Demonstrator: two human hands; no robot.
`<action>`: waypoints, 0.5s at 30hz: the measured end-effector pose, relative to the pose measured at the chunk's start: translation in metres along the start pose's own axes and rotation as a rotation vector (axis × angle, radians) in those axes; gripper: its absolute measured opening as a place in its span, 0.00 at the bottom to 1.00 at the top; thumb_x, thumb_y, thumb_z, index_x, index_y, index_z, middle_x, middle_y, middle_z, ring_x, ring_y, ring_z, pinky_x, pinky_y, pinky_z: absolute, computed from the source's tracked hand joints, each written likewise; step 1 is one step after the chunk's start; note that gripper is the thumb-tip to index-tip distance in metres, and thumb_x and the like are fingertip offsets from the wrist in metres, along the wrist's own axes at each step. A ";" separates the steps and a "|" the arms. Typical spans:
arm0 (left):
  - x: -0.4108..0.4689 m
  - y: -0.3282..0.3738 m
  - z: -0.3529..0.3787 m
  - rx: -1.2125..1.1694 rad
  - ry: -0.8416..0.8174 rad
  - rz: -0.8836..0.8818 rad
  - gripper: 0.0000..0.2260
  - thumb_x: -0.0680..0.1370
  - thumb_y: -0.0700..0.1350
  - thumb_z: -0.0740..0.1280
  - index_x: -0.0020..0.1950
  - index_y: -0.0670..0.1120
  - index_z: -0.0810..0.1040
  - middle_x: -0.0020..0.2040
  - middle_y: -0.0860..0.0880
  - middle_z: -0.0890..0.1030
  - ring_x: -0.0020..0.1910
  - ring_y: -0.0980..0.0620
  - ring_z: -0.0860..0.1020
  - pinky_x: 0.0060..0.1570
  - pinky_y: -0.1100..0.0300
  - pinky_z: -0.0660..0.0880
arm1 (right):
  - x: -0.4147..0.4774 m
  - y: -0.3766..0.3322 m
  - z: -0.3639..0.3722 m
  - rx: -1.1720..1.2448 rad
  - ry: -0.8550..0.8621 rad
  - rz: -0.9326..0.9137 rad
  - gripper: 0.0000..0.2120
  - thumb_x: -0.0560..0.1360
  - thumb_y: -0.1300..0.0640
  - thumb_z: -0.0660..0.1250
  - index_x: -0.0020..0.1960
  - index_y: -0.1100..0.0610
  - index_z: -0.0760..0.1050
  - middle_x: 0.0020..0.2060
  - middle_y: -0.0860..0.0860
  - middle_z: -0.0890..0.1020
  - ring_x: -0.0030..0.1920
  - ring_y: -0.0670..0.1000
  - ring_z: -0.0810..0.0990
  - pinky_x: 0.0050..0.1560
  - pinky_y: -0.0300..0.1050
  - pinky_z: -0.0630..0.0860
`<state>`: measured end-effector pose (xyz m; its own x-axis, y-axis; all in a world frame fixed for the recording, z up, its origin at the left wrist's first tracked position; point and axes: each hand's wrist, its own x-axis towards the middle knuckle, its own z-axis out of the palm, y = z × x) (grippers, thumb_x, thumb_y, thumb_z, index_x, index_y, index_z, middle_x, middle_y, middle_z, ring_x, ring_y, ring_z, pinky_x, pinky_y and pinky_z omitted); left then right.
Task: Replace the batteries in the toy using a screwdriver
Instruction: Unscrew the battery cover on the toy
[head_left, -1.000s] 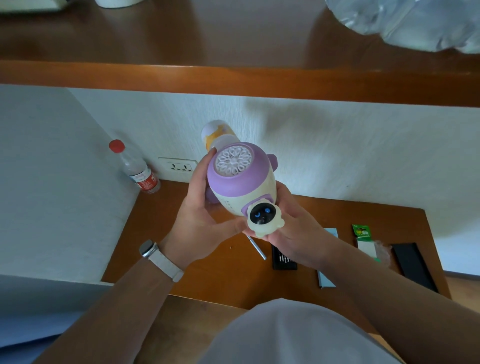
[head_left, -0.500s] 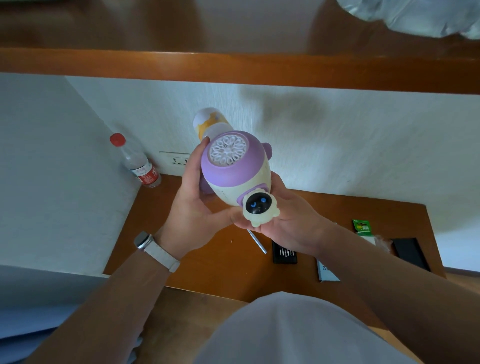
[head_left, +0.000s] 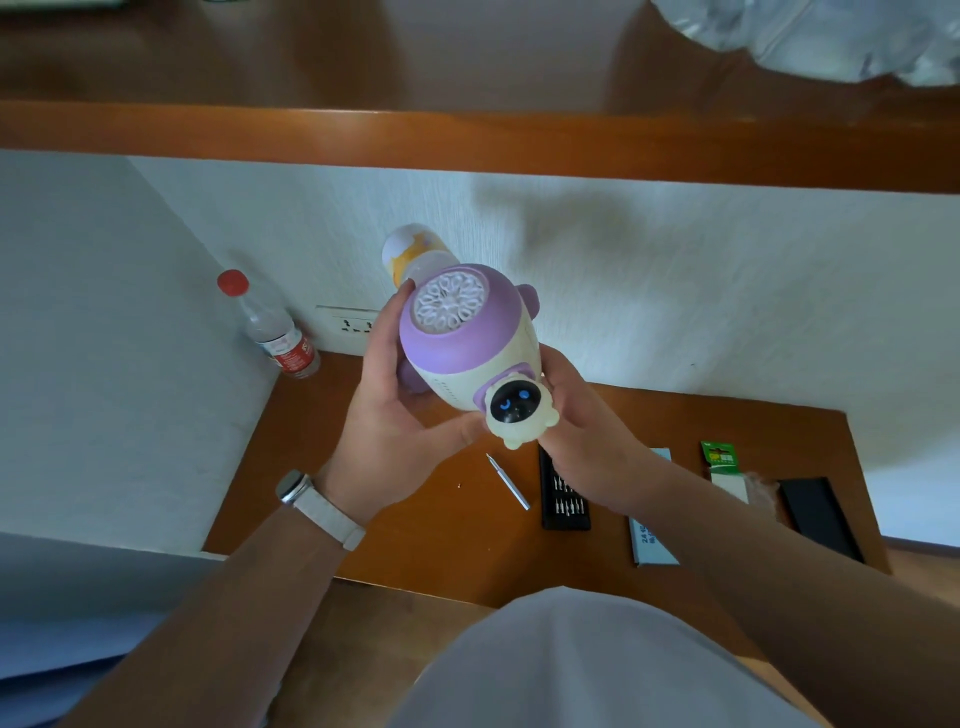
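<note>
Toy (head_left: 467, 348) has risen slightly within 1 s, grip unchanged. Left hand (head_left: 395, 415) grasps its purple side; right hand (head_left: 582, 431) grasps it from beneath. Screwdriver (head_left: 509, 483) lies untouched below the right hand. Judgement: still inspecting, no unscrewing begun.

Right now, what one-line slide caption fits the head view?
Left hand and right hand hold the purple toy above the desk; the screwdriver lies beside the bit case.

both hands hold the toy (head_left: 470, 343) above the table (head_left: 363, 519). the screwdriver (head_left: 508, 481) lies left of the bit case (head_left: 563, 496). the bottle (head_left: 270, 327) stands at the back left corner.
</note>
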<state>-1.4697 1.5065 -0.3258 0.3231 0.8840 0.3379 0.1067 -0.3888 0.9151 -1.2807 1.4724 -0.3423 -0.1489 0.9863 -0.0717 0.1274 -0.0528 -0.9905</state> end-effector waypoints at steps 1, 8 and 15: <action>-0.001 0.000 0.002 0.009 0.007 0.001 0.46 0.69 0.41 0.79 0.79 0.41 0.55 0.71 0.64 0.71 0.72 0.55 0.71 0.61 0.64 0.76 | -0.001 -0.001 0.001 -0.001 -0.008 0.000 0.22 0.72 0.33 0.64 0.64 0.32 0.65 0.54 0.33 0.77 0.60 0.40 0.76 0.54 0.39 0.77; -0.008 0.000 0.006 -0.004 0.010 -0.024 0.47 0.69 0.39 0.78 0.80 0.38 0.54 0.73 0.52 0.71 0.73 0.48 0.72 0.64 0.55 0.77 | -0.006 -0.008 0.002 0.097 -0.094 0.024 0.23 0.68 0.38 0.66 0.61 0.37 0.64 0.53 0.36 0.76 0.60 0.40 0.76 0.57 0.41 0.78; -0.009 0.001 0.006 0.017 0.003 -0.046 0.45 0.70 0.43 0.80 0.79 0.47 0.55 0.72 0.63 0.71 0.73 0.53 0.71 0.62 0.61 0.76 | -0.018 -0.005 0.008 0.565 -0.200 0.094 0.19 0.78 0.55 0.62 0.55 0.29 0.77 0.54 0.33 0.81 0.60 0.43 0.80 0.60 0.46 0.77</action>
<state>-1.4670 1.4963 -0.3297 0.3142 0.9019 0.2962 0.1373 -0.3519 0.9259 -1.2866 1.4534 -0.3368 -0.3509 0.9276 -0.1285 -0.3830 -0.2674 -0.8842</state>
